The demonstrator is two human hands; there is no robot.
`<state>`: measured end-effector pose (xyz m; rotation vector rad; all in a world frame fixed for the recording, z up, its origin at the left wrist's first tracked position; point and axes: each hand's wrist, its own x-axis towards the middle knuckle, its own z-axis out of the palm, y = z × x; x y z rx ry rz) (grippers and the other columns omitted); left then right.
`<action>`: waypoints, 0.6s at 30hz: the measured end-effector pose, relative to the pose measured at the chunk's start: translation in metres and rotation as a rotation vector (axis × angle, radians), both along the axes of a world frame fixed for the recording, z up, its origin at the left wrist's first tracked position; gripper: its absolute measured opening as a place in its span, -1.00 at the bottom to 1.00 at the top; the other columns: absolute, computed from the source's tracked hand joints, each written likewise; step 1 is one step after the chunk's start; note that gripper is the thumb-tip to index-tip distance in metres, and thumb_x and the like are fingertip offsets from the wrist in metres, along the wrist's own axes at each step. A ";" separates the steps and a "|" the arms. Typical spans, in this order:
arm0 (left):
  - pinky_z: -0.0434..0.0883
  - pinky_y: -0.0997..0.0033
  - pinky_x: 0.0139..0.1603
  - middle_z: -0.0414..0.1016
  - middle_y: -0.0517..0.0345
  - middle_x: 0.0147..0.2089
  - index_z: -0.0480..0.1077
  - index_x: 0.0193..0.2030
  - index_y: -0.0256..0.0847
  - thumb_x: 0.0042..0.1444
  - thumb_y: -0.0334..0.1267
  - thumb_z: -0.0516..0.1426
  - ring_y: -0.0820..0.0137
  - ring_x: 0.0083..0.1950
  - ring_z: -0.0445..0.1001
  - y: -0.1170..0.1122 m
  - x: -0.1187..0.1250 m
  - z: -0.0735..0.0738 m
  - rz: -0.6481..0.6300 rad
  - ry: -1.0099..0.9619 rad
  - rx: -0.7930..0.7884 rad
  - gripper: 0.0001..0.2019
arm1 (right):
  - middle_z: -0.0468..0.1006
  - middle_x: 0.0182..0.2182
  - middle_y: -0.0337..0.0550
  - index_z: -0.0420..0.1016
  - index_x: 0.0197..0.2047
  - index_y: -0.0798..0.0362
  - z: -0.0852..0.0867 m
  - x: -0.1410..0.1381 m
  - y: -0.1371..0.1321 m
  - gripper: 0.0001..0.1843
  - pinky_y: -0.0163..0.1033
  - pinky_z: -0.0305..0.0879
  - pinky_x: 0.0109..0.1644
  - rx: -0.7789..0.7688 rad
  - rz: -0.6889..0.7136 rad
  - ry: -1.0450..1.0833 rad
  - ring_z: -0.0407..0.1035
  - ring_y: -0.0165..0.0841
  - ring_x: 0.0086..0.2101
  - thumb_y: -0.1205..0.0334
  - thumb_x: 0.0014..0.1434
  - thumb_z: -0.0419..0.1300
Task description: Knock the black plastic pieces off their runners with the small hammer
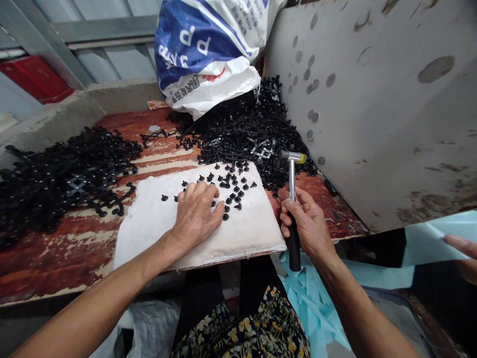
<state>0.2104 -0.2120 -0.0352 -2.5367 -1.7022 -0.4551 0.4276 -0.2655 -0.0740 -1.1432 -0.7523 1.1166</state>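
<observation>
My left hand (198, 209) rests on a white cloth pad (149, 233), palm down, with its thumb apart from the bent fingers. Small black stud-like plastic pieces (235, 189) lie scattered around its fingers and to their right; its fingertips are partly hidden. In my right hand (307, 221) is a small mallet (292, 181), held by its shaft near the black handle. The mallet has a metal head with one dark and one yellow face, and stands upright just off the pad's right edge.
Black plastic parts are heaped at the left (82, 169) and behind the pad (246, 124). A white and blue sack (208, 59) sits on the back heap. A grey panel (365, 129) rises at the right. Another person's hand (464, 253) is near light-blue sheeting (428, 238).
</observation>
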 end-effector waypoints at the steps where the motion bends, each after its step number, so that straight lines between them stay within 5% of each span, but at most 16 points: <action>1: 0.24 0.18 -0.17 0.46 0.01 -0.24 0.44 -0.26 -0.19 0.17 -0.30 0.06 0.14 -0.12 0.33 0.004 -0.004 0.004 0.019 -0.015 0.019 -0.88 | 0.31 -0.62 -0.50 0.31 -0.14 -0.01 0.000 0.000 0.000 -0.57 -0.46 0.12 -0.77 -0.005 -0.001 0.007 0.12 -0.56 -0.74 0.03 0.00 0.35; 7: 0.30 0.16 0.00 0.47 -0.02 -0.20 0.45 -0.23 -0.19 0.22 -0.28 0.00 0.16 -0.07 0.36 0.065 -0.003 0.026 -0.017 -0.049 0.133 -0.80 | 0.31 -0.60 -0.51 0.30 -0.08 0.00 -0.001 -0.001 -0.001 -0.51 -0.47 0.14 -0.75 -0.017 0.001 0.065 0.12 -0.56 -0.71 0.00 0.01 0.37; 13: 0.33 0.17 0.10 0.49 -0.02 0.03 0.42 0.10 -0.16 0.10 -0.42 0.02 0.17 0.07 0.37 0.139 0.034 0.022 -0.327 0.051 -0.130 -0.58 | 0.29 -0.65 -0.54 0.27 -0.06 0.01 0.004 -0.001 -0.001 -0.41 -0.47 0.11 -0.74 -0.047 0.023 0.067 0.13 -0.56 -0.76 -0.11 -0.01 0.37; 18: 0.32 0.22 0.00 0.54 0.05 -0.21 0.51 -0.21 -0.16 -0.03 -0.47 0.06 0.18 -0.07 0.41 0.171 0.051 0.024 -0.363 0.009 -0.201 -0.71 | 0.28 -0.71 -0.55 0.23 0.05 0.05 0.007 -0.001 -0.001 -0.29 -0.48 0.06 -0.72 -0.096 0.054 0.082 0.11 -0.57 -0.79 -0.19 0.00 0.35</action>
